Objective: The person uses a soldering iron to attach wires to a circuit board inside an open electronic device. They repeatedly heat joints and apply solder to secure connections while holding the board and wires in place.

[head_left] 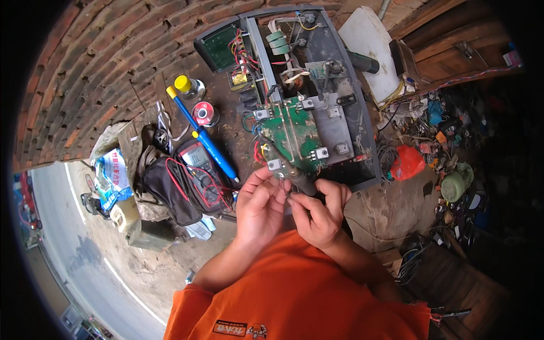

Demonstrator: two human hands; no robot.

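Note:
A green circuit board [292,133] with metal blocks at its corners lies over the open grey metal housing [362,136] of an electrical device. Just in front of its near edge are my two hands, fingertips almost meeting. My left hand [259,201] is closed in a pinch below the board's near left metal block [274,165]. Also pinched, my right hand [318,212] is beside a dark cylindrical part [303,184] that runs down from the board. Whatever small piece the fingertips hold is too small to make out.
Left of the housing lie a blue desoldering pump [215,154], a solder spool [204,114], a yellow-capped jar [190,88] and a multimeter [204,175] with red and black leads. Cluttered parts and a red bag [407,162] lie on the right. A brick wall [107,85] stands behind.

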